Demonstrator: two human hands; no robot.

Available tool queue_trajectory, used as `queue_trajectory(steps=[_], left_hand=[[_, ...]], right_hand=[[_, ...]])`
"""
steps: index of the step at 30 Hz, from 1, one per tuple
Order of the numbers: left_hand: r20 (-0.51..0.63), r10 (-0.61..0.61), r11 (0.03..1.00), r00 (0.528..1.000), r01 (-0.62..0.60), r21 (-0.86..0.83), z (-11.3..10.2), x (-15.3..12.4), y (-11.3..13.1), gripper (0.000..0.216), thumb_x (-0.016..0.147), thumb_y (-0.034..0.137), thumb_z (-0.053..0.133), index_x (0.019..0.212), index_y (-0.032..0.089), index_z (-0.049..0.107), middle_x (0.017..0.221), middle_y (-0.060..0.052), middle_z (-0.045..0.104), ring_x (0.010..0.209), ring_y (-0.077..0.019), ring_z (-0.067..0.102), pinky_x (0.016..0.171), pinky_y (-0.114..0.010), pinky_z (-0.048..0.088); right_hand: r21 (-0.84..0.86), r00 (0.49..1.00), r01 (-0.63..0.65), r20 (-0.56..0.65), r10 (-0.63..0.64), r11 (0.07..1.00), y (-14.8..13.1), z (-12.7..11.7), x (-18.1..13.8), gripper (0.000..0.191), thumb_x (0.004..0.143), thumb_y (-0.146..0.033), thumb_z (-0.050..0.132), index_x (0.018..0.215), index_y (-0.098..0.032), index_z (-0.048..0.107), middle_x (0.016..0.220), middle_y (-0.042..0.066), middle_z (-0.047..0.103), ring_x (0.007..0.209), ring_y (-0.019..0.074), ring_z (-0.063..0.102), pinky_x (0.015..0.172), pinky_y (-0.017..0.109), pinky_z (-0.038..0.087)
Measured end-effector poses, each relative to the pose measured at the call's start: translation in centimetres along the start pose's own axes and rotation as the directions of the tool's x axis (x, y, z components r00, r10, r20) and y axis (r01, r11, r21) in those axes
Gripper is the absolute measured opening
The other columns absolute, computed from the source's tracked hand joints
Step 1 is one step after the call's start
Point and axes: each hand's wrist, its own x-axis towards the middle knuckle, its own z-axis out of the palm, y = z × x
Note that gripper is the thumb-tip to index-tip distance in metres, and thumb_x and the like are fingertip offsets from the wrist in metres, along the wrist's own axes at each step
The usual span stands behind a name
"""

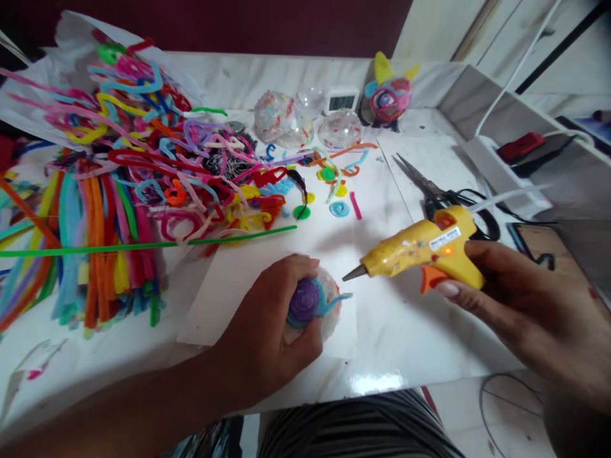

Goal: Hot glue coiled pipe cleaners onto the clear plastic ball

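Observation:
My left hand (274,324) is wrapped round a clear plastic ball (330,321) on a white sheet of paper (214,299). On the ball sits a purple pipe-cleaner coil (304,300) ringed with light blue, and a blue pipe-cleaner end (337,303) sticks out to the right. My right hand (529,305) grips a yellow hot glue gun (405,249) by its handle, thumb close to the orange trigger (432,278). The gun's metal nozzle (354,273) points left, a short way off the ball and apart from it. A small orange light glows on the gun.
Loose coloured pipe cleaners (191,159) and bundled ones (100,235) fill the left. Black-handled scissors (443,191) lie behind the gun. Clear balls (281,117), a digital timer (342,100) and a decorated pink ball (389,98) stand at the back. A power strip (508,178) is at right.

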Motion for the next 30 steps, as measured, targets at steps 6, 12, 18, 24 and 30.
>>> queue_trajectory(steps=[6, 12, 18, 24, 30], left_hand=[[-0.018, -0.002, 1.0, 1.0, 0.002, 0.003, 0.0, -0.1, 0.1, 0.048, 0.081, 0.019, 0.054, 0.128, 0.022, 0.042, 0.134, -0.008, 0.05, 0.128, -0.0227, 0.047, 0.112, -0.042, 0.038], [-0.013, -0.042, 0.999, 0.999, 0.042, 0.011, 0.0, -0.1, 0.5, 0.046, 0.082, 0.022, 0.055, 0.126, 0.024, 0.043, 0.132, -0.007, 0.051, 0.128, -0.0233, 0.047, 0.111, -0.044, 0.039], [-0.016, -0.046, 0.998, 0.999, 0.047, 0.035, -0.1, 0.0, 0.6, 0.044, 0.083, 0.023, 0.056, 0.124, 0.026, 0.044, 0.133, -0.007, 0.051, 0.129, -0.0255, 0.047, 0.111, -0.048, 0.04], [0.0, -0.06, 0.998, 0.998, 0.06, 0.019, -0.1, -0.1, 0.5, 0.049, 0.08, 0.019, 0.057, 0.126, 0.027, 0.042, 0.136, -0.007, 0.049, 0.131, -0.0254, 0.045, 0.113, -0.048, 0.038], [-0.008, -0.069, 0.997, 0.998, 0.07, 0.024, -0.1, -0.1, 0.6, 0.047, 0.08, 0.018, 0.057, 0.124, 0.026, 0.044, 0.135, -0.006, 0.05, 0.131, -0.0262, 0.045, 0.113, -0.049, 0.037]], right_hand=[[0.305, 0.999, -0.049, 0.023, 0.045, 0.951, -0.1, 1.0, -1.1, 0.036, 0.067, -0.039, 0.081, 0.099, -0.033, 0.065, 0.091, 0.0, 0.074, 0.078, 0.0191, 0.072, 0.066, 0.024, 0.061], [0.43, 0.988, -0.147, 0.014, 0.156, 0.891, -0.1, 1.6, -1.6, 0.029, 0.059, -0.04, 0.086, 0.081, -0.032, 0.068, 0.078, 0.001, 0.075, 0.067, 0.0231, 0.073, 0.055, 0.029, 0.06], [0.311, 0.999, -0.015, 0.045, 0.001, 0.95, -0.6, 1.5, -1.4, 0.016, 0.07, -0.041, 0.077, 0.083, -0.035, 0.071, 0.082, 0.0, 0.065, 0.058, 0.0192, 0.063, 0.045, 0.03, 0.055], [0.233, 0.987, -0.059, 0.157, 0.022, 0.971, 0.3, 1.3, -2.1, 0.018, 0.077, -0.041, 0.071, 0.094, -0.038, 0.066, 0.079, 0.0, 0.063, 0.053, 0.0189, 0.06, 0.034, 0.027, 0.047], [0.177, 0.975, 0.023, 0.212, -0.061, 0.984, 0.5, 1.3, -2.2, 0.025, 0.08, -0.031, 0.069, 0.103, -0.037, 0.059, 0.085, -0.001, 0.063, 0.059, 0.0171, 0.063, 0.041, 0.024, 0.053]])
